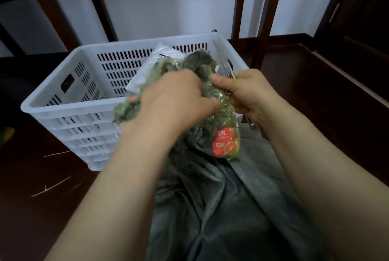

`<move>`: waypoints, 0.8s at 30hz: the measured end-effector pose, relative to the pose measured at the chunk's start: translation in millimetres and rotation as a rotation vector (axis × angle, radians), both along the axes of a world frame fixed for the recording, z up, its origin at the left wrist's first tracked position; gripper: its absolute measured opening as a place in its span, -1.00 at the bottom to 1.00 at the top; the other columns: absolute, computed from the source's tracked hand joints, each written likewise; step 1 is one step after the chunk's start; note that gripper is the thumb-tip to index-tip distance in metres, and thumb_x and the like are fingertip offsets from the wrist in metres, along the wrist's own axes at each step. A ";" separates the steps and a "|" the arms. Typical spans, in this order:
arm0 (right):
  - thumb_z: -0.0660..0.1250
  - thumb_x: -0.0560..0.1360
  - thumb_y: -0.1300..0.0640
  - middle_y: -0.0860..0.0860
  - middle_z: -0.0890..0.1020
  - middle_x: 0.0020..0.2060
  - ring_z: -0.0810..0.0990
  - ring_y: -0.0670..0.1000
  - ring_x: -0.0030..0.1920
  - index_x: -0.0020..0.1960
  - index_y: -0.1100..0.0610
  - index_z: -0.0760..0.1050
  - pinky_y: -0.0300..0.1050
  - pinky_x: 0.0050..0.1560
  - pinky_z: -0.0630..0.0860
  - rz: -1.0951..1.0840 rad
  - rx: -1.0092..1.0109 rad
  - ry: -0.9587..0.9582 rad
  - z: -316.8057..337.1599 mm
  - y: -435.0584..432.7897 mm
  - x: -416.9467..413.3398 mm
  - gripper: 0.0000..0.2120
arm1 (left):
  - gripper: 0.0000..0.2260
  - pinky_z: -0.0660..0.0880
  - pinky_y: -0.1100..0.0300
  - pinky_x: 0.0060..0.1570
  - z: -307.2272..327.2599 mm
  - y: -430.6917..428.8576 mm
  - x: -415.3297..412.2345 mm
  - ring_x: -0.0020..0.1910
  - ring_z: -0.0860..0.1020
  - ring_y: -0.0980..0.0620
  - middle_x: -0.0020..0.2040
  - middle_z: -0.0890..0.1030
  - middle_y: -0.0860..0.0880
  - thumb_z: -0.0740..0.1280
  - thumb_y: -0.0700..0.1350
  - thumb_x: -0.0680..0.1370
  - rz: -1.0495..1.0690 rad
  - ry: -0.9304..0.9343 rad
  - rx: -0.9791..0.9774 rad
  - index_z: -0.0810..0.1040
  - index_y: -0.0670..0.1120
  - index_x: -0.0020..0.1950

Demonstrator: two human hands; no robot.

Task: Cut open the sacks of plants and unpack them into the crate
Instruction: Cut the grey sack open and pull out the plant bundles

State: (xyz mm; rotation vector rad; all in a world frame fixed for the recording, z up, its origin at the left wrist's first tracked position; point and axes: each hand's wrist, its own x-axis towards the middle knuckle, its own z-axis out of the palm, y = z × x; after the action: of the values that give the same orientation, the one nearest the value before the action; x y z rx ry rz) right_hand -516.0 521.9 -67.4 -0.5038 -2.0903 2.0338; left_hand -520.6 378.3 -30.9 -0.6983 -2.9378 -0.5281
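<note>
So both hands are right over the lap here. The left hand is curled into a clump of the plants, a bit motion-blurred, so I can't make out the individual fingers. The right hand sits just beside it, thumb and fingers pinching the clear sack round its narrow middle. The red-labelled end of the sack hangs below that hand, towards the body.

There's also a metal tool in the same right fist. It looks like a box cutter, with one end poking out above the hand and the other below the wrist.

The white crate is straight ahead of both hands. Its near rim runs just under and beyond the left hand's knuckles, and leaves spill over that edge. A white bag leans inside, past the left hand, against the far wall.

To the left of the left hand the crate's interior is open. Right of the right hand is dark floor. Grey cloth covers the lap beneath the forearms.
</note>
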 end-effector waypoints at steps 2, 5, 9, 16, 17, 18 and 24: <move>0.46 0.44 0.11 -0.01 0.37 -0.55 0.21 -0.14 -0.67 -0.25 0.17 0.44 -0.33 -0.64 0.11 0.006 0.035 -0.001 -0.6 -1.3 0.1 -0.77 | -0.74 0.36 0.14 -0.26 -8.5 8.6 1.3 -0.22 0.50 -0.02 -0.28 0.51 0.06 0.40 0.18 0.41 -0.056 0.005 -0.088 0.55 0.01 -0.12; 0.47 0.43 0.09 -0.02 0.36 -0.56 0.21 -0.14 -0.68 -0.26 0.16 0.43 -0.33 -0.64 0.11 -0.012 0.033 -0.005 -2.6 0.4 0.4 -0.75 | -0.69 0.47 0.07 -0.06 -21.1 9.0 -6.5 0.00 0.54 -0.08 -0.02 0.58 -0.01 0.44 0.06 0.42 -0.051 -0.033 -0.039 0.52 -0.02 0.09; 0.48 0.42 0.08 -0.01 0.30 -0.58 0.19 -0.12 -0.68 -0.30 0.14 0.36 -0.35 -0.62 0.11 -0.031 0.045 -0.012 -3.7 1.7 0.1 -0.69 | -0.83 0.37 0.16 -0.09 -26.3 9.2 -5.7 0.01 0.49 -0.06 -0.05 0.52 -0.01 0.43 -0.01 0.43 -0.108 -0.049 0.000 0.49 0.02 -0.07; 0.36 0.49 -0.08 0.05 0.37 -0.39 0.22 -0.14 -0.62 -0.21 0.17 0.43 -0.32 -0.60 0.11 0.016 -0.022 -0.015 2.1 -0.1 0.1 -0.67 | -0.84 0.46 0.18 -0.26 -22.8 8.6 -8.5 -0.30 0.51 0.02 -0.25 0.53 0.03 0.44 -0.20 0.37 -0.064 -0.289 0.328 0.50 0.01 -0.21; 0.32 0.49 -0.18 0.05 0.41 -0.36 0.22 -0.13 -0.61 -0.19 0.18 0.44 -0.31 -0.59 0.11 0.035 -0.025 -0.058 4.2 0.2 1.2 -0.60 | -0.85 0.43 0.21 -0.32 -25.6 7.5 -10.3 -0.37 0.48 0.04 -0.30 0.52 0.02 0.43 -0.22 0.38 -0.034 -0.334 0.372 0.51 0.00 -0.22; 0.30 0.47 -0.24 0.04 0.46 -0.34 0.21 -0.13 -0.59 -0.16 0.19 0.46 -0.31 -0.58 0.10 0.060 -0.008 -0.109 5.9 1.0 2.3 -0.54 | -0.86 0.37 0.25 -0.38 -27.9 6.4 -11.4 -0.44 0.44 0.06 -0.34 0.51 0.01 0.42 -0.23 0.39 0.003 -0.372 0.441 0.53 -0.01 -0.23; 0.49 0.38 0.10 0.06 0.46 -0.48 0.27 -0.11 -0.62 -0.19 0.23 0.54 -0.31 -0.63 0.16 0.197 0.098 -0.180 -4.0 1.6 7.9 -0.79 | -0.67 0.20 0.44 -0.64 -27.5 2.3 -15.5 -0.67 0.35 0.23 -0.22 0.54 -0.07 0.28 -0.42 0.43 0.153 -0.588 0.974 0.53 -0.12 0.11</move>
State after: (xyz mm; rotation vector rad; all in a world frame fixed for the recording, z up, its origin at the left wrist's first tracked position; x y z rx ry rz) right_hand -508.0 523.5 -71.5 -0.4986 -2.4197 2.0430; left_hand -536.1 380.6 -58.5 -0.1916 -2.5556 -2.1973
